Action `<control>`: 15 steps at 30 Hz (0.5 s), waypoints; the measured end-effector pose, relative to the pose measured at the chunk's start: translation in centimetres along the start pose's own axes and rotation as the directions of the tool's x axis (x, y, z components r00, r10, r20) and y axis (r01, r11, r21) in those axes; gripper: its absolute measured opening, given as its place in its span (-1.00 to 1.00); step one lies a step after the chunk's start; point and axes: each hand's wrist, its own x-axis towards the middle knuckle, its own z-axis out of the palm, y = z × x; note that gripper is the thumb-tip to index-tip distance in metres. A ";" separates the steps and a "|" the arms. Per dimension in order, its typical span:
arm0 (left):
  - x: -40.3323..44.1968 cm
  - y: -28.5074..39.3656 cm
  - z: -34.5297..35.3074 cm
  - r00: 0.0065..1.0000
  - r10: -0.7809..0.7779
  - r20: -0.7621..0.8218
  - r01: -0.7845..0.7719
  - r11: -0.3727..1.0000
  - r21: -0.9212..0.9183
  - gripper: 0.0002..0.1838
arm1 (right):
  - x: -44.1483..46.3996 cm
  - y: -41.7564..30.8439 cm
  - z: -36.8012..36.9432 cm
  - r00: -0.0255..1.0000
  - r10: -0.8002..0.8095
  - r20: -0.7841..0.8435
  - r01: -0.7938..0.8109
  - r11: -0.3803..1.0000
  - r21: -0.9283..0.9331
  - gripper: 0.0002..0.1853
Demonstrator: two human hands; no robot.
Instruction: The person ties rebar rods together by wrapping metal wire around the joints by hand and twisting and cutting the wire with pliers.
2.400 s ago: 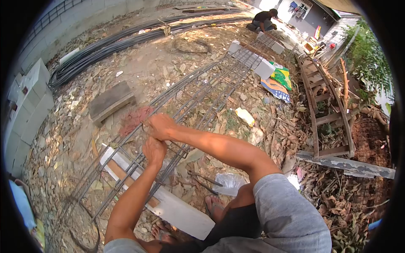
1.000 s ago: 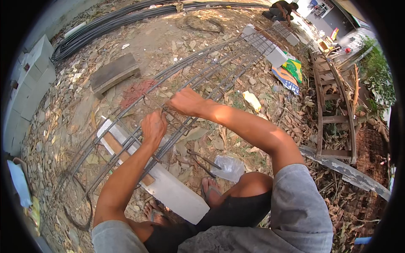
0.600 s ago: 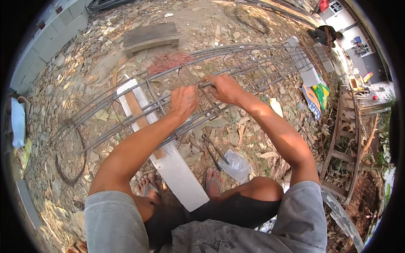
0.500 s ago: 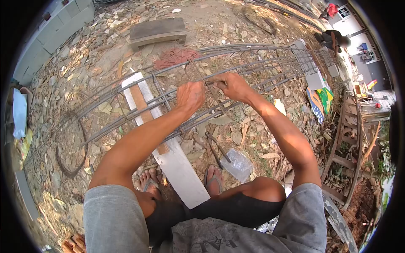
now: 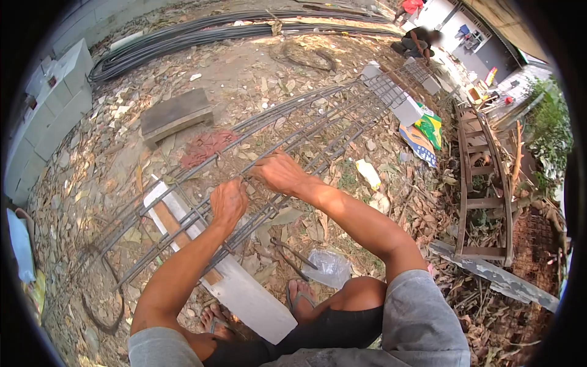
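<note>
A long cage of thin steel bars [image 5: 306, 131] runs from the lower left to the upper right, its near part resting across a pale block [image 5: 251, 300] with a brown wooden strip. My left hand [image 5: 228, 200] is closed at the cage's middle bars. Just right of it, my right hand [image 5: 278, 173] is also closed at the bars, fingers bent down. What either hand pinches is too small and hidden to name. Pincers [image 5: 293, 254] with dark handles lie on the ground below the cage, beside a clear plastic bag [image 5: 330, 268].
Behind the cage are a grey block [image 5: 176, 116] and a reddish heap [image 5: 208, 147]. Bundled black bars [image 5: 183, 46] lie farther back. A co-worker [image 5: 418, 43] crouches near the far end, another person in red stands beyond. A wooden ladder [image 5: 463, 183] lies at right; concrete blocks [image 5: 55, 104] at left.
The view has swung, bringing the bundled bars and more of the far ground into sight. Both hands remain closed close together at the cage; the right hand's fingers now point farther down.
</note>
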 end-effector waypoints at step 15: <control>0.1 0.5 -0.1 0.998 -0.061 0.012 0.061 0.998 0.012 -0.80 | 1.7 -3.1 1.2 0.921 0.371 0.118 -0.387 0.905 0.174 -0.70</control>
